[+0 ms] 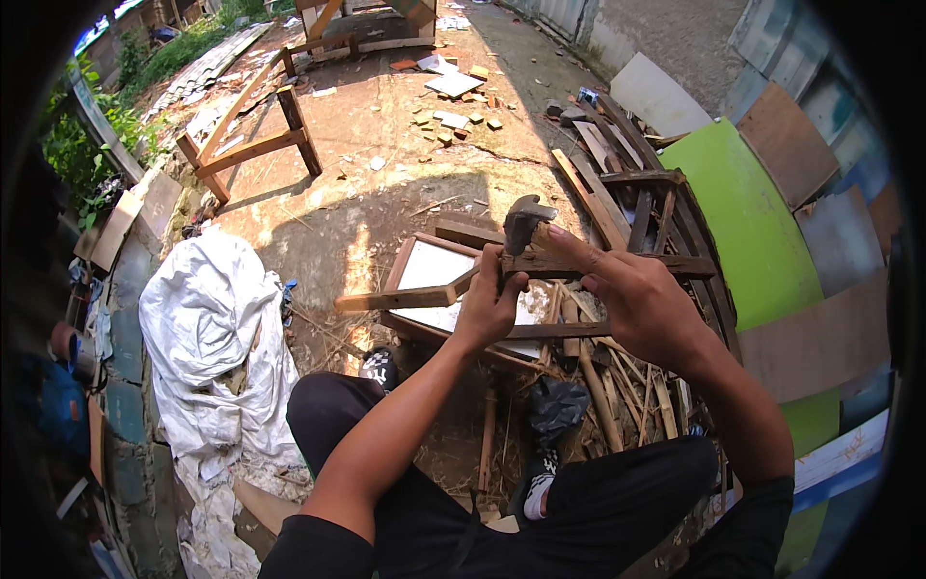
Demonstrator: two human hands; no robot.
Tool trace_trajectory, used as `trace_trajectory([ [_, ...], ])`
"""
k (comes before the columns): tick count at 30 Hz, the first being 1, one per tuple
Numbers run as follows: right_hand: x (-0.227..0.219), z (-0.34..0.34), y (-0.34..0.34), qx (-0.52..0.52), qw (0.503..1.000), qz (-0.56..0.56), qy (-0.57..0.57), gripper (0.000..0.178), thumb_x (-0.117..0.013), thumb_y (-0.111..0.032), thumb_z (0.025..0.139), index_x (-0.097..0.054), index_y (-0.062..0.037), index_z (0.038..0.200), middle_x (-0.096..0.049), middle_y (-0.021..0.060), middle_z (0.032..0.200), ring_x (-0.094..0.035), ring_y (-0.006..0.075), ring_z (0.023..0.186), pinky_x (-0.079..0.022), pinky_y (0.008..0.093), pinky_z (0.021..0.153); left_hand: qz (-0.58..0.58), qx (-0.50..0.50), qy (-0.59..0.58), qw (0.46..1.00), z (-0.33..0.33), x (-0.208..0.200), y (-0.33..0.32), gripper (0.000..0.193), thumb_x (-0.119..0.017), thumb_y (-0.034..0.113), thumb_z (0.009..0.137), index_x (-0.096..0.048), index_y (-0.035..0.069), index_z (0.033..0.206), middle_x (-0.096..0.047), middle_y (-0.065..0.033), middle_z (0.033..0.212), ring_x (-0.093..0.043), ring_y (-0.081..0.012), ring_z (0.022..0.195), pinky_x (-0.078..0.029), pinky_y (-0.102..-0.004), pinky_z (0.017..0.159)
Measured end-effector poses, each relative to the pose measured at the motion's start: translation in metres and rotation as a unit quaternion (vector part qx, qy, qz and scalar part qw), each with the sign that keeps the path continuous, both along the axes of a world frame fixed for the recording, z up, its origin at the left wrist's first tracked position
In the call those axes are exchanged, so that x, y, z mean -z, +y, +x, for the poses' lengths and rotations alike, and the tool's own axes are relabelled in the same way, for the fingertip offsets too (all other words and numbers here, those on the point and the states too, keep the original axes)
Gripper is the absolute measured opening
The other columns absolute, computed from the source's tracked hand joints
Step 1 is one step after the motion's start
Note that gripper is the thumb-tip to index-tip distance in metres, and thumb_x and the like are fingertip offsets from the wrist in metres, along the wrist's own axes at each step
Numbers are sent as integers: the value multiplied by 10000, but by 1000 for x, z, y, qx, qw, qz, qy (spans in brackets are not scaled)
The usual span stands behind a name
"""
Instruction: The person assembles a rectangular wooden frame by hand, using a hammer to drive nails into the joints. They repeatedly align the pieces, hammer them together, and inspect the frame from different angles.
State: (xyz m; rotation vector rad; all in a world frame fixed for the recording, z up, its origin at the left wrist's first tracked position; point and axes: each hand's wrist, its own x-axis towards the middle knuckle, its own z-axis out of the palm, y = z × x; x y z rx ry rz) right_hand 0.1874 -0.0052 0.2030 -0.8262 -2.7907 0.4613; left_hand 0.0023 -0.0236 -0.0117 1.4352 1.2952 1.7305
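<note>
A claw hammer (526, 224) has its dark metal head over the left end of a dark wooden bar (608, 264). My right hand (644, 307) is closed round the hammer's handle, which it mostly hides, with the index finger stretched toward the head. Thumb and fingers of my left hand (488, 311) grip the bar's left end, right below the hammer head. Other slats meet near there, among them a lighter wooden slat (397, 300) pointing left. Whether a nail is between my left fingers cannot be seen. Beneath lies a brown-framed white panel (424, 273).
A white sack-like cloth (207, 318) lies to my left. Loose sticks (603, 396) and a black plastic bag (558, 403) are by my feet. To the right lean a green board (743, 193) and a dark wooden frame (690, 222). Small wood blocks (453, 121) lie farther off.
</note>
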Motion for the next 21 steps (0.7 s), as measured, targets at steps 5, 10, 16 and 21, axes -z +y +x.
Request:
trace_trajectory([
  [5, 4, 2, -1, 2, 992, 24, 124, 689, -573, 106, 936, -482, -170, 1561, -713, 228, 1202, -721, 370, 977, -559, 457, 850, -24, 33, -24, 999, 1, 0, -1, 294, -616, 180, 1039, -427, 74, 1238, -675, -179, 935, -681, -379, 893, -506, -458, 801],
  [10, -15, -7, -6, 27, 999, -34, -29, 684, -550, 157, 918, -490, -106, 1547, -665, 227, 1342, -721, 360, 1073, -566, 435, 901, 2, -3, 4, 1000, -3, -5, 4, 299, -615, 180, 1038, -417, 72, 1235, -672, -185, 918, -677, -391, 885, -504, -462, 788],
  [16, 2, 2, 2, 0, 990, 27, 140, 648, -537, 104, 956, -482, -130, 1557, -670, 247, 1317, -716, 376, 1078, -554, 449, 923, -3, 23, -11, 1000, -1, -2, 6, 297, -614, 184, 1041, -416, 66, 1227, -673, -183, 910, -675, -387, 876, -505, -460, 786],
  [21, -4, -2, -4, 50, 997, -62, -15, 690, -554, 102, 952, -484, -210, 1564, -697, 239, 1249, -714, 377, 1080, -547, 437, 932, -7, 23, -26, 999, -3, -6, 4, 289, -607, 174, 1043, -415, 65, 1229, -679, -189, 915, -681, -385, 885, -511, -451, 794],
])
